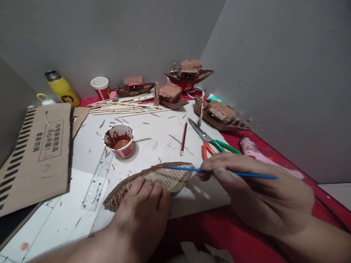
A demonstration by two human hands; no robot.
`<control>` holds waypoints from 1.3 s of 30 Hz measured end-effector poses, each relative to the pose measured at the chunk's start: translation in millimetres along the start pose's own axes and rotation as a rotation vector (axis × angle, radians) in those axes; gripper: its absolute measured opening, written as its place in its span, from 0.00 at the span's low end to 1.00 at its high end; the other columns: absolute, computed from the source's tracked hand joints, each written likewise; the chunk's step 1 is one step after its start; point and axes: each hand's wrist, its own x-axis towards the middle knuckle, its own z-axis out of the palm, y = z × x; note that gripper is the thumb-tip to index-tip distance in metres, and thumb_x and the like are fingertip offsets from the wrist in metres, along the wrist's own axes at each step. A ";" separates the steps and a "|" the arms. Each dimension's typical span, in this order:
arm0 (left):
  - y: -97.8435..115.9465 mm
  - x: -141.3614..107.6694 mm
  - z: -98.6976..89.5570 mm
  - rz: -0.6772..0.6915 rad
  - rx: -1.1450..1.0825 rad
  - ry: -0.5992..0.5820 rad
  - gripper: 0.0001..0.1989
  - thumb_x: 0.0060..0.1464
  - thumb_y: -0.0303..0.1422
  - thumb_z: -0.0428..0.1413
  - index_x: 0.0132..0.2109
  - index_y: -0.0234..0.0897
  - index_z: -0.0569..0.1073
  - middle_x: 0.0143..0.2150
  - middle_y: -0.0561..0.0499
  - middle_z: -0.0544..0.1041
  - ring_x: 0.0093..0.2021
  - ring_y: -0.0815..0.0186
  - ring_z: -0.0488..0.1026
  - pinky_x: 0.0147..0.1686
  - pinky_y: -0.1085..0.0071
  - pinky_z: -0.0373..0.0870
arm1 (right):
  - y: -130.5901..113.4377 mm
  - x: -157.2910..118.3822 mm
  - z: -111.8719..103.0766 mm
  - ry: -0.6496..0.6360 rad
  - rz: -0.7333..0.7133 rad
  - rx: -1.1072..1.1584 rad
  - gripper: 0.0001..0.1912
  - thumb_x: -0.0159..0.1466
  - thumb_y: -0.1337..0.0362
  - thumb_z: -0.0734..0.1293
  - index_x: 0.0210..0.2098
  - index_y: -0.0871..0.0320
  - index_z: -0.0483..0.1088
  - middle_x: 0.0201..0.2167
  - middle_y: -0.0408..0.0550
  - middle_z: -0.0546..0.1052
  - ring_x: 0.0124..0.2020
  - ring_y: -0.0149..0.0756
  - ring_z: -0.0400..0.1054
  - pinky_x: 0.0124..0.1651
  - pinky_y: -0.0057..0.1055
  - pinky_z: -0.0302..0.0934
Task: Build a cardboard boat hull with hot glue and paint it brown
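Note:
A small cardboard boat hull [175, 179] lies on the white board, its inside ribbed and bare at the right, with reddish-brown paint toward the left end. My left hand [145, 208] grips the hull near its middle, fingers curled over it and partly hiding it. Between thumb and fingers, my right hand [246, 186] pinches a thin blue paintbrush [189, 168]. The brown-tipped bristles touch the hull's far rim. Behind the hull stands a paper cup [126, 150] with brown paint inside and smears up its wall.
Scissors [205, 137] and a red pencil [184, 138] lie beyond my right hand. A clear ruler [95, 182] and cardboard sheet [35, 157] are at left. Several brown model boats [225, 113], wooden sticks [123, 106], a paper cup [100, 89] and a yellow bottle [63, 89] line the back.

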 end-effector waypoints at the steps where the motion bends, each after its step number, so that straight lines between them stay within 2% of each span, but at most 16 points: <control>1: 0.9 1.2 1.0 -0.011 -0.003 -0.010 0.08 0.51 0.25 0.55 0.40 0.34 0.72 0.43 0.45 0.80 0.40 0.57 0.76 0.48 0.57 0.67 | 0.4 0.0 0.0 -0.001 -0.003 0.004 0.09 0.63 0.74 0.65 0.39 0.55 0.72 0.30 0.44 0.79 0.30 0.33 0.75 0.33 0.28 0.70; 6: 1.8 9.5 1.1 -0.037 -0.039 0.008 0.03 0.51 0.25 0.54 0.33 0.36 0.71 0.34 0.47 0.80 0.35 0.58 0.76 0.46 0.59 0.69 | -2.7 -0.4 -1.4 -0.049 0.032 0.037 0.10 0.62 0.75 0.65 0.39 0.55 0.71 0.30 0.43 0.78 0.30 0.30 0.74 0.33 0.26 0.69; 10: 0.1 15.5 0.0 0.009 -0.042 -0.008 0.02 0.50 0.25 0.55 0.31 0.36 0.71 0.28 0.49 0.78 0.32 0.59 0.76 0.48 0.58 0.69 | -4.3 -0.7 -0.9 -0.014 0.081 0.063 0.11 0.62 0.75 0.66 0.40 0.55 0.72 0.31 0.43 0.79 0.31 0.31 0.74 0.34 0.27 0.69; 14: 1.6 8.6 4.4 0.033 0.027 -0.002 0.04 0.50 0.26 0.56 0.36 0.33 0.73 0.34 0.45 0.80 0.37 0.57 0.77 0.53 0.57 0.67 | -5.9 -2.3 0.9 0.019 0.083 0.038 0.08 0.63 0.73 0.66 0.38 0.54 0.73 0.30 0.43 0.79 0.30 0.33 0.74 0.32 0.30 0.68; 19: 6.2 -9.1 8.4 0.016 0.075 0.183 0.11 0.53 0.24 0.53 0.45 0.30 0.74 0.45 0.43 0.81 0.44 0.58 0.77 0.58 0.56 0.62 | -20.2 12.5 -0.1 0.155 0.080 0.029 0.12 0.63 0.75 0.65 0.40 0.52 0.74 0.32 0.41 0.79 0.30 0.30 0.73 0.34 0.27 0.67; 21: 6.9 -14.0 0.5 0.027 0.061 0.234 0.13 0.55 0.26 0.52 0.47 0.30 0.73 0.48 0.43 0.80 0.46 0.57 0.77 0.58 0.56 0.61 | -27.6 28.5 0.0 0.142 0.044 0.024 0.12 0.63 0.74 0.65 0.40 0.52 0.74 0.30 0.40 0.78 0.29 0.29 0.73 0.33 0.25 0.67; 24: -0.4 -21.2 -23.8 0.017 -0.058 0.313 0.12 0.56 0.29 0.53 0.47 0.34 0.73 0.46 0.47 0.81 0.45 0.58 0.77 0.59 0.56 0.59 | -32.8 60.0 7.0 0.049 -0.039 0.026 0.06 0.65 0.71 0.65 0.37 0.55 0.74 0.28 0.41 0.78 0.27 0.29 0.73 0.32 0.26 0.66; 26: -13.6 -28.1 -42.0 -0.033 -0.181 0.339 0.11 0.57 0.31 0.52 0.47 0.35 0.72 0.44 0.50 0.82 0.44 0.61 0.78 0.59 0.60 0.60 | -30.9 81.6 18.1 -0.031 -0.066 -0.018 0.05 0.65 0.68 0.65 0.36 0.58 0.73 0.27 0.42 0.77 0.26 0.30 0.71 0.31 0.27 0.65; 28: -32.0 -36.8 -54.5 -0.141 -0.359 0.380 0.10 0.57 0.33 0.53 0.47 0.39 0.70 0.39 0.55 0.81 0.37 0.66 0.78 0.56 0.64 0.64 | -26.3 100.5 33.7 -0.152 -0.092 -0.054 0.06 0.65 0.68 0.64 0.35 0.60 0.73 0.26 0.44 0.77 0.25 0.30 0.70 0.28 0.26 0.62; 29: -42.0 -41.0 -57.1 -0.224 -0.400 0.393 0.11 0.58 0.33 0.55 0.48 0.41 0.70 0.39 0.55 0.81 0.39 0.66 0.77 0.53 0.65 0.66 | -23.7 108.3 42.6 -0.222 -0.102 -0.073 0.06 0.65 0.69 0.64 0.34 0.61 0.73 0.25 0.44 0.77 0.24 0.30 0.69 0.28 0.26 0.61; 30: -51.8 -44.7 -57.3 -0.377 -0.424 0.474 0.11 0.59 0.32 0.55 0.49 0.42 0.70 0.39 0.55 0.80 0.39 0.67 0.77 0.48 0.68 0.69 | -21.2 114.8 51.6 -0.293 -0.105 -0.090 0.06 0.65 0.69 0.64 0.34 0.62 0.74 0.24 0.44 0.77 0.24 0.30 0.69 0.28 0.26 0.60; 32: -69.4 -49.0 -51.8 -0.699 -0.566 0.584 0.10 0.61 0.32 0.53 0.50 0.43 0.71 0.35 0.55 0.79 0.35 0.69 0.76 0.40 0.73 0.71 | -16.9 124.0 68.9 -0.426 -0.097 -0.117 0.06 0.64 0.71 0.65 0.34 0.62 0.75 0.26 0.46 0.78 0.26 0.31 0.70 0.30 0.26 0.60; 34: -82.4 -49.0 -42.7 -0.862 -0.685 0.648 0.07 0.62 0.36 0.53 0.44 0.41 0.73 0.29 0.57 0.76 0.30 0.70 0.73 0.34 0.75 0.70 | -13.2 128.4 83.1 -0.527 -0.074 -0.139 0.06 0.64 0.71 0.65 0.35 0.62 0.76 0.29 0.49 0.80 0.29 0.33 0.72 0.34 0.28 0.62; 37: -92.3 -45.7 -32.2 -0.888 -0.732 0.625 0.09 0.62 0.37 0.53 0.34 0.39 0.72 0.25 0.57 0.72 0.27 0.71 0.70 0.31 0.75 0.67 | -8.5 128.8 94.3 -0.580 -0.059 -0.144 0.07 0.63 0.71 0.66 0.37 0.61 0.77 0.34 0.51 0.82 0.34 0.36 0.74 0.38 0.30 0.64; 39: -93.7 -44.7 -29.5 -0.858 -0.747 0.566 0.14 0.62 0.36 0.52 0.28 0.38 0.70 0.23 0.57 0.70 0.26 0.71 0.67 0.30 0.75 0.65 | -6.9 126.6 93.7 -0.533 -0.091 -0.134 0.07 0.63 0.71 0.66 0.37 0.62 0.77 0.35 0.51 0.82 0.34 0.37 0.75 0.38 0.30 0.64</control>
